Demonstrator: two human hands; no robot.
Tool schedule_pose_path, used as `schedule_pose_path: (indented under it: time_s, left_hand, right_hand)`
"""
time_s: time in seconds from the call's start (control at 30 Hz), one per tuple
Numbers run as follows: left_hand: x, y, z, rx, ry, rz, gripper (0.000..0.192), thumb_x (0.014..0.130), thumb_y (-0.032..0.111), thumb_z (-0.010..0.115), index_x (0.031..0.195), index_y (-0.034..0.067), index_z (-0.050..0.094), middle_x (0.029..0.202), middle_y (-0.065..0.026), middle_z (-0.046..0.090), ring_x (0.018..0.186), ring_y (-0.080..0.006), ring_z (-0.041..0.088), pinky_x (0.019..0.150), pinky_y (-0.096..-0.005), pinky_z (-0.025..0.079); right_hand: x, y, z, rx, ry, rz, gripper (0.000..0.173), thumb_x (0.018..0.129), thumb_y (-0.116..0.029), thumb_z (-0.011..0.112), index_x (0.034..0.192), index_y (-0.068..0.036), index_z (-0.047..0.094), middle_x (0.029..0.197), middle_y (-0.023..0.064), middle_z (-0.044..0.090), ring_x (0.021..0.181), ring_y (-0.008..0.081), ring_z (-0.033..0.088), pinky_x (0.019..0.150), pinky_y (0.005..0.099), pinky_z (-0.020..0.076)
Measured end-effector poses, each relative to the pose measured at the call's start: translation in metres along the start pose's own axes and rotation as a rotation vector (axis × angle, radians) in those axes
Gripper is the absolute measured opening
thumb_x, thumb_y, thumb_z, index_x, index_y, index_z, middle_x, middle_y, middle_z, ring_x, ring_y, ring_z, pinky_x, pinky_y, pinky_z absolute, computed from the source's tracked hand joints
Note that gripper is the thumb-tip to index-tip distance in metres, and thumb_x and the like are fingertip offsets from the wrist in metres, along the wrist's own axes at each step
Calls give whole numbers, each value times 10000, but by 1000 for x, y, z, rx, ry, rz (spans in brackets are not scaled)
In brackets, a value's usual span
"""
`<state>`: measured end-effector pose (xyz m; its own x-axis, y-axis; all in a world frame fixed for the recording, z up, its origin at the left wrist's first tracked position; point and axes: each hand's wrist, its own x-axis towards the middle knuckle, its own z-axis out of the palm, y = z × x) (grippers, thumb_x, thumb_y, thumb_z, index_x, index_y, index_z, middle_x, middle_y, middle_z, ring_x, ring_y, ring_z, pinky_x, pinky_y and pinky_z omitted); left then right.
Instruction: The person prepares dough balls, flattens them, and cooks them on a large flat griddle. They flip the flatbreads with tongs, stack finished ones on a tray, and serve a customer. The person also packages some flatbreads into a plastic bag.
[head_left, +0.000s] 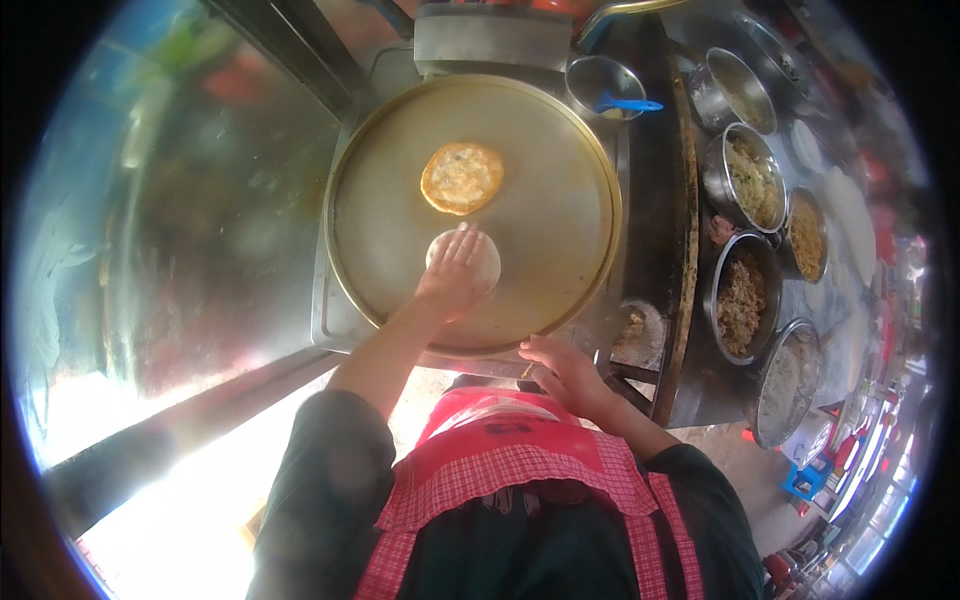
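Note:
My left hand (453, 280) lies flat over a pale, round piece of dough (490, 259), fingers extended and hiding most of it. The dough rests on the near half of a large round griddle (559, 225) with a raised rim. Beyond my fingertips, a golden-browned flatbread (462, 178) sits apart from the dough on the same surface. My right hand (568, 377) holds nothing; its fingers are loosely spread beside the griddle's near rim at the right. Whether the fingertips touch the rim, I cannot tell.
Behind the griddle's right side stands a metal pot (583, 75) with a blue-handled brush (630, 105). Farther right, several metal bowls hold fillings, including a bowl of minced filling (709, 300) and a bowl of white paste or flour (787, 382). A metal panel (225, 210) rises at left.

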<state>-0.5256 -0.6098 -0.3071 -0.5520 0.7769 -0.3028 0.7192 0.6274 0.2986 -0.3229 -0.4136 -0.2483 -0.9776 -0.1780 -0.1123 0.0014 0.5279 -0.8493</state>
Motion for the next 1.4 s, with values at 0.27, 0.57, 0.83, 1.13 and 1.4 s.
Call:
schedule_pose_path:
  time_s: [0.27, 0.57, 0.83, 1.13, 1.4]
  left_hand:
    - [-3, 6, -4, -159, 64, 5, 725, 919, 139, 554, 1534, 14, 190, 1617, -171, 130, 1500, -318, 121, 1235, -418, 95]
    - [-11, 5, -5, -245, 120, -165, 738, 918, 205, 573, 1522, -9, 207, 1614, -177, 135, 1509, -283, 90, 1238, -390, 99]
    - [-23, -1, -2, -338, 325, -259, 726, 958, 341, 523, 1534, 32, 208, 1612, -127, 187, 1485, -282, 195, 1229, -447, 82]
    - [-49, -13, -16, 60, -21, -246, 587, 974, 397, 501, 1460, 83, 398, 1564, -120, 311, 1456, -249, 272, 1207, -528, 116]
    - [-45, -10, -3, 28, 50, -41, 777, 918, 473, 570, 1499, 38, 295, 1584, -183, 233, 1475, -319, 205, 1216, -459, 127]
  right_hand:
    - [-3, 1, 1, 38, -15, 19, 370, 898, -163, 604, 1250, -48, 601, 1265, 172, 610, 1231, 360, 534, 1066, 463, 405]
    - [10, 1, 6, 34, -25, 112, 357, 918, -192, 602, 1246, -52, 604, 1323, 173, 575, 1240, 353, 527, 1060, 445, 408]
    - [75, -2, 18, -333, 22, -44, 565, 902, -324, 647, 1340, 0, 499, 1430, 182, 468, 1317, 340, 453, 1104, 531, 326]
    - [124, 12, 35, -573, -31, -230, 633, 868, -344, 676, 1378, -32, 468, 1495, 159, 380, 1411, 318, 332, 1162, 559, 209]
    - [38, 5, 10, -381, 110, -47, 565, 872, -280, 679, 1339, -12, 504, 1464, 196, 424, 1385, 358, 374, 1147, 561, 240]
